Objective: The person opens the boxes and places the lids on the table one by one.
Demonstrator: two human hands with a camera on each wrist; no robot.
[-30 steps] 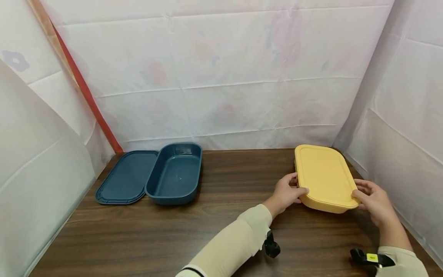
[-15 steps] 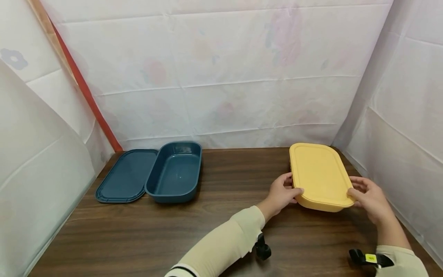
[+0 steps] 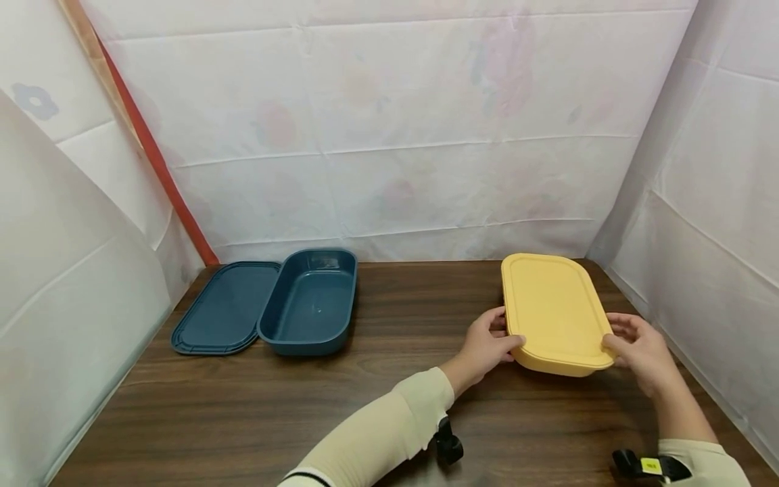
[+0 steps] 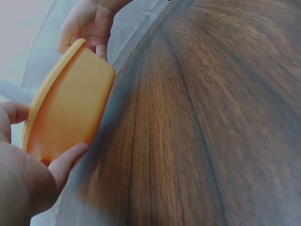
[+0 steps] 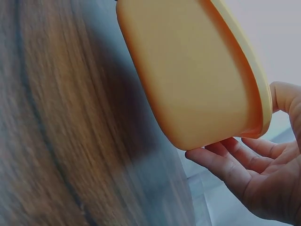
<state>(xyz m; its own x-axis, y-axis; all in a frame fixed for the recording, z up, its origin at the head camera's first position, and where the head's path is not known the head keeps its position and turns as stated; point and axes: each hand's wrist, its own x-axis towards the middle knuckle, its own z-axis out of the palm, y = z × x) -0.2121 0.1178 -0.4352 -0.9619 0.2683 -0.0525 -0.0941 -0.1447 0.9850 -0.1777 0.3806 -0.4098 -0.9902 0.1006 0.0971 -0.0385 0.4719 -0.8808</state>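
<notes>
One yellow, rounded rectangular box of plastic-looking material (image 4: 70,103) is being held between the left hand (image 3: 487,343) and the right hand (image 3: 645,353), toward the far right corner of the dark brown, wood-grained table (image 3: 365,419). Both hands are pinching its near corners, one on each side, with the thumbs pressing on its flat yellow lid (image 3: 552,304). Its long axis is running from the far edge toward the near edge, so most of the box is extending beyond the grip. The left hand is sitting nearer to the open, dark blue rectangular box (image 3: 313,304), which is standing just beside its flat dark blue lid (image 3: 224,312), toward the far left corner. Compared with one second ago, the yellow box and both hands are sitting farther from the right edge, while the blue pieces are resting unchanged. I cannot tell whether the yellow base is touching the table.
</notes>
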